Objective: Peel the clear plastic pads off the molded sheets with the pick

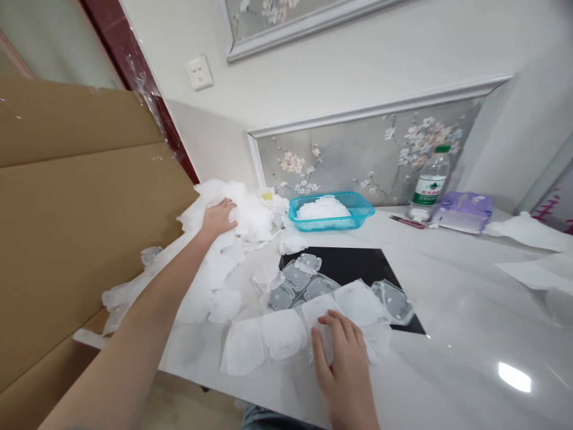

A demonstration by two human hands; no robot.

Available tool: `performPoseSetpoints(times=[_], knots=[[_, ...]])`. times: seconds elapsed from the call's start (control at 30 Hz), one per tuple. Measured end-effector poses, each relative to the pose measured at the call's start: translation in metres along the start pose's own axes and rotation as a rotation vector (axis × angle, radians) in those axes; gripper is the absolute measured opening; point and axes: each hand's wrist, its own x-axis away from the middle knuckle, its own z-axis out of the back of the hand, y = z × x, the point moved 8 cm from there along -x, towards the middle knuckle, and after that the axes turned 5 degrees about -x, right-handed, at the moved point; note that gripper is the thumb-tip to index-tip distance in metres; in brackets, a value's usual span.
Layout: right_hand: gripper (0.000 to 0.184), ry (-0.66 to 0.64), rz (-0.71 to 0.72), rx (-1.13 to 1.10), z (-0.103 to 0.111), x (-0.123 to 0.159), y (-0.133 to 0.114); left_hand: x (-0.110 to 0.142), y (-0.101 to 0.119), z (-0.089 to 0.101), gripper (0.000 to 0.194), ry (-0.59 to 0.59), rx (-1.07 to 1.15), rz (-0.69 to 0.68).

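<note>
My left hand (219,216) reaches out to a heap of thin white pieces (250,218) and rests on it, fingers spread. Lower down, my right hand (342,364) lies with its fingers apart and slightly bent on a sheet of joined, rounded-square white pads (284,334). Clear, thin shaped pieces (320,286) of the same outline lie beyond that sheet, partly over a flat black mat (349,261). Neither hand seems to grip anything. The edge of the sheet under my right palm is hidden.
A blue plastic basket (364,212) holding white pieces stands against the wall. To its right are scissors or snips (407,222), a water bottle (430,185), and a purple tissue pack (465,209). A large cardboard box (80,221) borders the white table (470,340) on the left.
</note>
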Motion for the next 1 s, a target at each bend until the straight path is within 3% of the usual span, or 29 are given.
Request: performPoseSetpoints(times=[0.13,0.27,0.43,0.6,0.73,0.83,0.9,1.0], knots=[[0.022,0.004,0.012,0.023,-0.002,0.002,0.003,0.002,-0.045,0.003,0.051,0.044,0.004,0.105],[0.021,-0.006,0.12,0.098,-0.002,0.002,0.004,0.008,-0.083,-0.004,0.044,-0.007,0.036,0.194],[0.025,0.008,0.136,0.146,-0.004,0.002,0.0,0.009,-0.101,-0.005,0.05,-0.1,0.097,0.256],[0.03,-0.022,0.161,0.208,-0.012,0.005,-0.012,0.023,-0.072,-0.002,0.063,-0.171,0.085,0.116],[0.027,-0.046,0.142,0.227,-0.015,0.006,-0.008,0.041,-0.047,-0.003,0.068,-0.256,0.048,0.03],[0.025,-0.042,0.164,0.228,-0.018,0.006,-0.005,0.035,-0.028,0.008,0.066,-0.315,0.016,0.002],[0.023,-0.032,0.176,0.234,-0.018,0.006,-0.005,0.022,-0.005,0.02,0.058,-0.319,-0.009,-0.007],[0.022,-0.019,0.156,0.229,-0.017,0.006,-0.007,0.0,0.053,0.032,0.052,-0.269,-0.003,-0.075]])
